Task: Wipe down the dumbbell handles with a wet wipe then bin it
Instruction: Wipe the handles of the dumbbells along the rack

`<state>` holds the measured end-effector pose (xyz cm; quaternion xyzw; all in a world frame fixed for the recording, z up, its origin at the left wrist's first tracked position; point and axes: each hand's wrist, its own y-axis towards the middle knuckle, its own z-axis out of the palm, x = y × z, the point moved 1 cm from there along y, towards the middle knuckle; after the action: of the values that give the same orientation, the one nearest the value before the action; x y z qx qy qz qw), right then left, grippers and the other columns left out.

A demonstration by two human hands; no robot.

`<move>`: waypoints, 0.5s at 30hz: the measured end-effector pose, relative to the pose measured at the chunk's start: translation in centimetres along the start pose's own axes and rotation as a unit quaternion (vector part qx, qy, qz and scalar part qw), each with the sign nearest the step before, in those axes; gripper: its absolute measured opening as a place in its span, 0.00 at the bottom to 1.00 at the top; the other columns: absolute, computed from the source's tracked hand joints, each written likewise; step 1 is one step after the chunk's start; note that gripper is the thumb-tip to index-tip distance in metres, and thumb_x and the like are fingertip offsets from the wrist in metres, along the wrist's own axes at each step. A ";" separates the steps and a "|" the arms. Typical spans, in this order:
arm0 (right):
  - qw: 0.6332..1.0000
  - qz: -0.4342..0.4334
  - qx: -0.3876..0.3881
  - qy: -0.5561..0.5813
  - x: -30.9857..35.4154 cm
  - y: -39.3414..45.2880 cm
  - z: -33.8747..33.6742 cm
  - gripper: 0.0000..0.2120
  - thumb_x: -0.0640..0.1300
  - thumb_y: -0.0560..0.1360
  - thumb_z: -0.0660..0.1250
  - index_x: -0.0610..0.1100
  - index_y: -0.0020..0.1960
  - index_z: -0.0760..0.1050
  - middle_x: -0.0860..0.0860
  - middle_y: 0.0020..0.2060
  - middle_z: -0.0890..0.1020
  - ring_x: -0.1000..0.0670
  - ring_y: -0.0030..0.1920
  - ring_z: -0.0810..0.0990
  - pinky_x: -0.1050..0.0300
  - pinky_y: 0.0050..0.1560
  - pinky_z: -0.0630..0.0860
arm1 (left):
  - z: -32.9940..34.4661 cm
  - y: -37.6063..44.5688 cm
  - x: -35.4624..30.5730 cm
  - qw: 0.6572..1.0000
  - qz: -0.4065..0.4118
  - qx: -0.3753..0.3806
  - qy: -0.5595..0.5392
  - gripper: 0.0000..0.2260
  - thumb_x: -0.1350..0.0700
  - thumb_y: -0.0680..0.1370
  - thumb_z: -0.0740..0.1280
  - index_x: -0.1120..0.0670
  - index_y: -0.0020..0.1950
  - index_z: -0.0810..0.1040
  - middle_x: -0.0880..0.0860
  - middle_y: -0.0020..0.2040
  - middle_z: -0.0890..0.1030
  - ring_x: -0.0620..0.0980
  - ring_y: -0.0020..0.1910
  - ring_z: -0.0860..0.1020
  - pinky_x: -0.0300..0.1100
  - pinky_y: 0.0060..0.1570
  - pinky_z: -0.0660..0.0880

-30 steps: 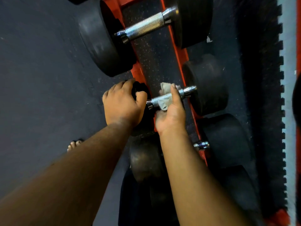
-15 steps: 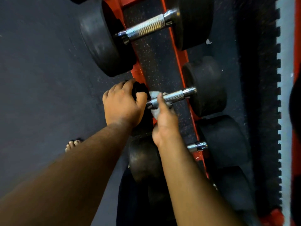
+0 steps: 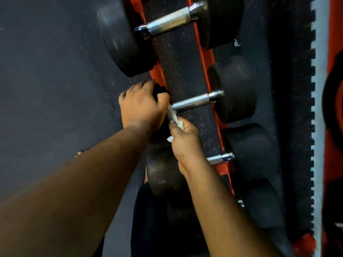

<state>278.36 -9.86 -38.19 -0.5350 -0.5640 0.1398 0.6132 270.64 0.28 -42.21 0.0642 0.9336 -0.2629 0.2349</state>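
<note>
Several black dumbbells lie across a red rack [image 3: 208, 58]. The middle dumbbell's knurled steel handle [image 3: 193, 102] is bare along most of its length. My left hand [image 3: 141, 106] grips that dumbbell's near black head, which it mostly hides. My right hand [image 3: 185, 140] pinches a crumpled white wet wipe [image 3: 174, 117] just below the handle's near end, beside my left thumb. A bigger dumbbell's handle [image 3: 167, 24] lies farther up the rack. Below my right wrist, the end of another dumbbell's handle [image 3: 220, 158] pokes out.
Dark rubber floor [image 3: 55, 80] spreads to the left of the rack. A speckled black mat [image 3: 178, 67] shows between the red rails. To the right runs a jagged-edged black mat [image 3: 297, 89] beside a pale strip [image 3: 320, 89]. More dumbbell heads [image 3: 250, 153] crowd the lower rack.
My right hand slid the wipe along the middle handle from its far part to the near end and came off the bar, now bunching the wipe. My left hand kept its grip.
</note>
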 end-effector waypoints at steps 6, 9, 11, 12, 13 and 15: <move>0.951 -0.189 -0.034 -0.244 -1.4 -2.0 -4.5 0.18 0.40 0.83 0.61 0.50 0.72 0.73 0.55 0.66 0.78 0.59 0.64 0.75 0.62 0.67 0.71 | 0.2 -1.4 0.4 0.999 0.016 0.022 0.033 0.27 0.40 0.78 0.52 0.50 0.73 0.73 0.55 0.74 0.73 0.55 0.76 0.66 0.60 0.75 0.56; 0.866 -0.288 0.008 -0.407 -5.4 -2.9 -7.0 0.25 0.33 0.78 0.61 0.44 0.74 0.70 0.48 0.74 0.71 0.49 0.75 0.66 0.48 0.77 0.60 | 0.5 -5.3 1.6 0.999 0.035 0.003 0.008 0.30 0.38 0.83 0.55 0.50 0.82 0.61 0.53 0.82 0.61 0.54 0.82 0.55 0.59 0.78 0.53; 0.791 -0.306 0.042 -0.528 -7.8 -3.6 -8.3 0.30 0.34 0.73 0.62 0.44 0.74 0.69 0.46 0.74 0.70 0.44 0.76 0.65 0.39 0.76 0.59 | 0.8 -8.6 2.2 0.999 0.038 0.013 -0.005 0.34 0.38 0.83 0.58 0.51 0.85 0.53 0.52 0.85 0.51 0.53 0.83 0.49 0.57 0.79 0.50; 0.756 -0.296 0.054 -0.581 -8.7 -3.8 -8.8 0.32 0.34 0.72 0.63 0.46 0.75 0.68 0.47 0.75 0.69 0.44 0.77 0.64 0.36 0.76 0.58 | 1.1 -10.2 2.4 0.999 0.041 0.019 -0.003 0.35 0.39 0.83 0.59 0.51 0.85 0.50 0.52 0.85 0.47 0.53 0.83 0.48 0.57 0.80 0.50; 0.722 -0.277 0.063 -0.630 -9.5 -4.1 -9.3 0.33 0.35 0.72 0.64 0.48 0.76 0.66 0.48 0.76 0.67 0.45 0.78 0.62 0.36 0.76 0.55 | 1.5 -11.8 2.5 0.999 0.045 0.027 0.000 0.37 0.40 0.82 0.60 0.52 0.85 0.48 0.52 0.85 0.44 0.54 0.83 0.48 0.58 0.80 0.51; 0.656 -0.247 0.067 -0.710 -10.8 -4.8 -10.2 0.33 0.37 0.73 0.60 0.48 0.78 0.63 0.48 0.79 0.63 0.46 0.80 0.56 0.35 0.77 0.49 | 2.4 -14.9 2.6 0.997 0.052 0.056 0.008 0.37 0.40 0.82 0.61 0.51 0.85 0.47 0.52 0.84 0.39 0.53 0.83 0.46 0.58 0.80 0.50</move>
<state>281.34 -25.17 -38.02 -0.0715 -0.9282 0.3580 0.0720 265.67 -13.71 -38.36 0.1281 0.9145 -0.3019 0.2368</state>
